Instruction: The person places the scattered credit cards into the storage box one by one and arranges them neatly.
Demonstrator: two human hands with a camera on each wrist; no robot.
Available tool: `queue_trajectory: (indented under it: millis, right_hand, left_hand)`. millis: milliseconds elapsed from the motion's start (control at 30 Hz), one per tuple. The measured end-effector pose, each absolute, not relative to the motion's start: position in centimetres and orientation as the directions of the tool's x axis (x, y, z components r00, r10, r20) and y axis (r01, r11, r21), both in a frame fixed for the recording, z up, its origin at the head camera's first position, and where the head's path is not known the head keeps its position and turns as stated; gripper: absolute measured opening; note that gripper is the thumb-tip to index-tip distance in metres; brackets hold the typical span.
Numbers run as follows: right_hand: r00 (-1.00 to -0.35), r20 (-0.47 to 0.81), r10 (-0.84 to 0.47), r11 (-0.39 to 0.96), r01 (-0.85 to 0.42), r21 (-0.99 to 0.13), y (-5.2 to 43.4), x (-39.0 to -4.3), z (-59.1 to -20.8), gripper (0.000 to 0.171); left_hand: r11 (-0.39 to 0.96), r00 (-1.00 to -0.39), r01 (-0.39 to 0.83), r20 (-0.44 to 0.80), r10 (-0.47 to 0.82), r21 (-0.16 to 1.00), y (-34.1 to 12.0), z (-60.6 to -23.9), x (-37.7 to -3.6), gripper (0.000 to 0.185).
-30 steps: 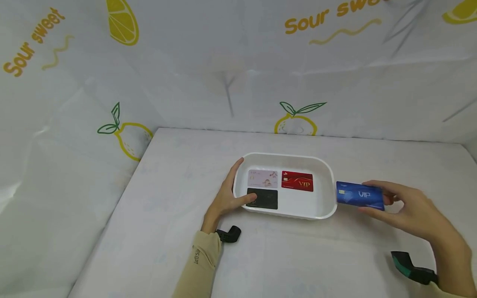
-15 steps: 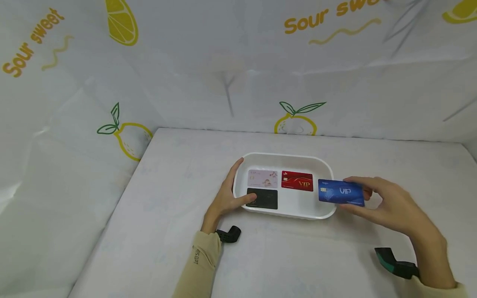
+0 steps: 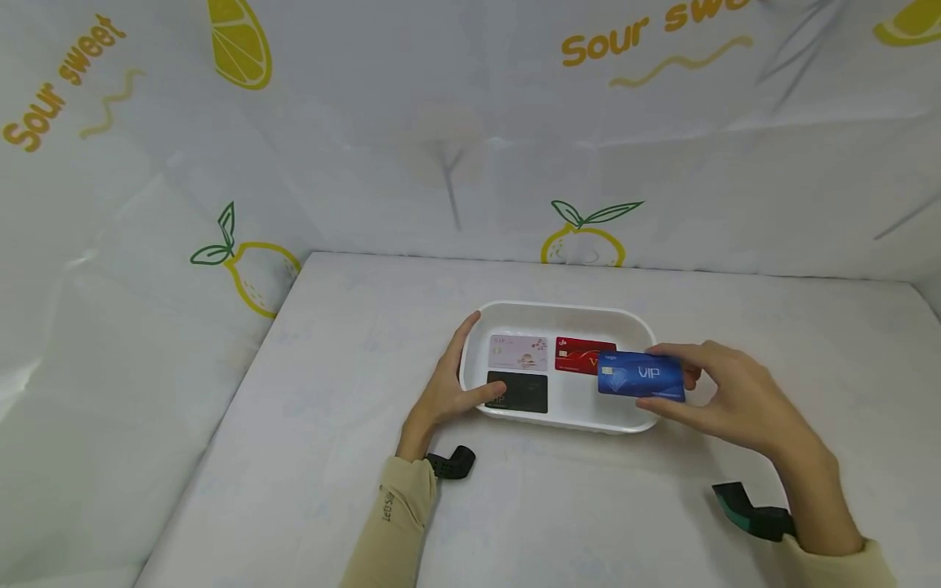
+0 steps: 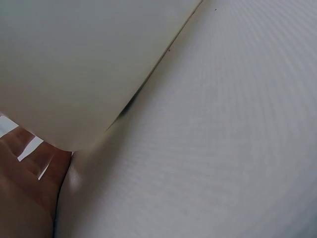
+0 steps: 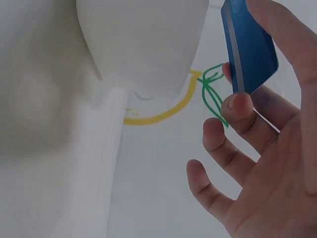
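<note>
A white plastic tray (image 3: 573,402) sits on the table. My left hand (image 3: 448,384) grips its left end, the fingers along the outer wall and the thumb reaching over the rim across the black card (image 3: 528,394). Above the tray's right side, my right hand (image 3: 735,400) pinches a blue VIP card (image 3: 639,375) between thumb and fingers, covering part of the red VIP card (image 3: 577,354). To the left of the red one lies a pale pink card (image 3: 518,352). The right wrist view shows the blue card's back with a grey stripe (image 5: 235,49).
A white cloth covers the table (image 3: 353,343). Behind it hangs a white curtain (image 3: 382,147) printed with lemons and lettering. Each wrist carries a black device, the left one (image 3: 454,463) near the tray's front left and the right one (image 3: 757,514) at the lower right.
My right hand has moved left with the blue card, from beside the tray to over its right part, where the card now overlaps the red one from above. The left hand stays put.
</note>
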State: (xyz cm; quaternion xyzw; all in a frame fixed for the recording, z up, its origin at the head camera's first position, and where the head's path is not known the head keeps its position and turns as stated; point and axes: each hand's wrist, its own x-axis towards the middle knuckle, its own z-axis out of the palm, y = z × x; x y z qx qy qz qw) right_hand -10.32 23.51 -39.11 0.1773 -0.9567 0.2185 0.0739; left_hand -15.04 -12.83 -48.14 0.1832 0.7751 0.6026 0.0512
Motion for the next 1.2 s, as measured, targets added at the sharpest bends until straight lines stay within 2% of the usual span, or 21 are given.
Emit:
queue_trajectory:
  millis: [200,533,1200]
  right_hand:
    - [-0.920,0.232,-0.317,0.847,-0.384,-0.368,22.1,-10.7,-39.2,0.064]
    - [-0.923,0.184,-0.338,0.861,-0.382,-0.337,20.3,-11.2,-39.1,0.065]
    - [-0.916,-0.028,-0.399,0.893,-0.382,-0.236,18.2,-12.1,-39.9,0.075]
  left_hand:
    - [0.189,-0.923,0.232,0.155,0.352,0.954,-13.0,-48.2,-15.0,0.123]
    - [0.210,-0.927,0.235,0.153,0.343,0.949,-12.8,-48.2,-15.1,0.125]
    - [0.187,-0.924,0.228,0.152,0.350,0.956,-12.9,-48.3,-15.1,0.124]
